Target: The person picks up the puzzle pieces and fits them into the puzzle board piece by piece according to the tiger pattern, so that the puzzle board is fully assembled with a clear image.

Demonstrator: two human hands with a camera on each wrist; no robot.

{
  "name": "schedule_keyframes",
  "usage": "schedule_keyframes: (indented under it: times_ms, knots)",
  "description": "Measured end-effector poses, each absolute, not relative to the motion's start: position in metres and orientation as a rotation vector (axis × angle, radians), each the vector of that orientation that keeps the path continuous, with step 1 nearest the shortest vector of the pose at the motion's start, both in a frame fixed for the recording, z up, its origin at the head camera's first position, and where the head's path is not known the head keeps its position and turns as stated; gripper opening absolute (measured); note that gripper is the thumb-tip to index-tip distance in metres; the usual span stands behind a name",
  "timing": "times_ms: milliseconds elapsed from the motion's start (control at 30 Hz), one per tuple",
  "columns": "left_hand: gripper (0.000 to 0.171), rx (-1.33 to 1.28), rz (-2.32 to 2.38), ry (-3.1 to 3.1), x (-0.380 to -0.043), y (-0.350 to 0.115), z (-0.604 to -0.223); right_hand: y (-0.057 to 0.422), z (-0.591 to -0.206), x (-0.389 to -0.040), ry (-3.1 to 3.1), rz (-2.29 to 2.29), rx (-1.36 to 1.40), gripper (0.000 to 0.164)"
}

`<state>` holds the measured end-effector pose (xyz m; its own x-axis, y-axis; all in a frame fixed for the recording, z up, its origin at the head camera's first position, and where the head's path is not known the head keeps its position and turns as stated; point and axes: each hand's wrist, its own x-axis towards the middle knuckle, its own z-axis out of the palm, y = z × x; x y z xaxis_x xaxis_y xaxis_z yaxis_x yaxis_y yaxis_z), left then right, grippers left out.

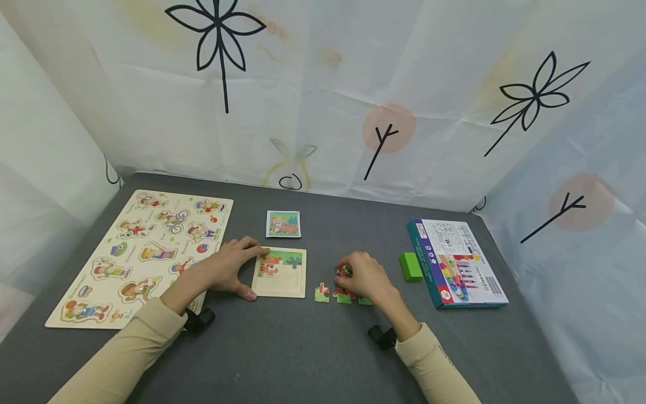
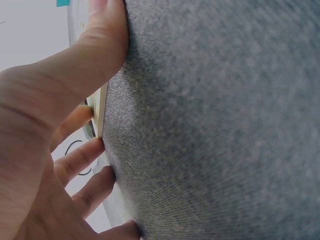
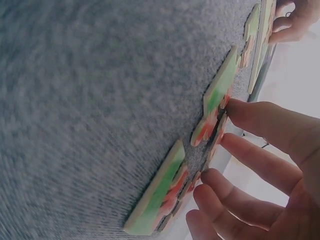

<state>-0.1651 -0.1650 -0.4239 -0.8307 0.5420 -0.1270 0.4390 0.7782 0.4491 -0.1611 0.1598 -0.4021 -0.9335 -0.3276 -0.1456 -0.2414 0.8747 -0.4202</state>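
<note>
My left hand (image 1: 229,268) rests against the left side of a small wooden puzzle tray (image 1: 279,289), thumb at its near corner and index finger on its far corner. Several joined pieces with a red animal and a green strip (image 1: 292,256) fill the tray's far part; pale wood shows nearer. Thumb and index finger of my right hand (image 1: 370,276) pinch a red puzzle piece (image 1: 345,270) low over the cloth. Loose pieces with green edges lie around it: one puzzle piece (image 1: 322,292) to the left, others partly under the hand, like the green-edged piece (image 3: 162,187).
A small picture card (image 1: 283,224) lies beyond the tray. On the left is a large board of cartoon figures (image 1: 156,252), partly under my left forearm. To the right stand a green block (image 1: 411,266) and a blue-edged box (image 1: 461,264). Printed curtains hang behind the grey tabletop.
</note>
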Motion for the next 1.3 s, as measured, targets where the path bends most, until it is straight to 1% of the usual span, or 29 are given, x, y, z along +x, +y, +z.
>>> schedule_keyframes:
  times_ms: [200,400,667,1000,1300]
  knots:
    - [0.102,0.763,0.614,2.724,-0.163,-0.166,-0.425,0.157,-0.404,-0.161,2.861,-0.627,-0.494,0.021]
    - [0.098,0.772,0.602,2.727,-0.164,-0.166,-0.424,0.147,-0.401,-0.161,2.877,-0.659,-0.548,0.021]
    - [0.098,0.777,0.603,2.73,-0.164,-0.167,-0.425,0.118,-0.398,-0.16,2.874,-0.697,-0.641,0.022]
    - [0.098,0.782,0.607,2.732,-0.164,-0.166,-0.425,0.078,-0.399,-0.162,2.854,-0.576,-0.739,0.023]
    - [0.097,0.785,0.633,2.736,-0.163,-0.166,-0.424,0.057,-0.405,-0.163,2.845,-0.517,-0.772,0.024]
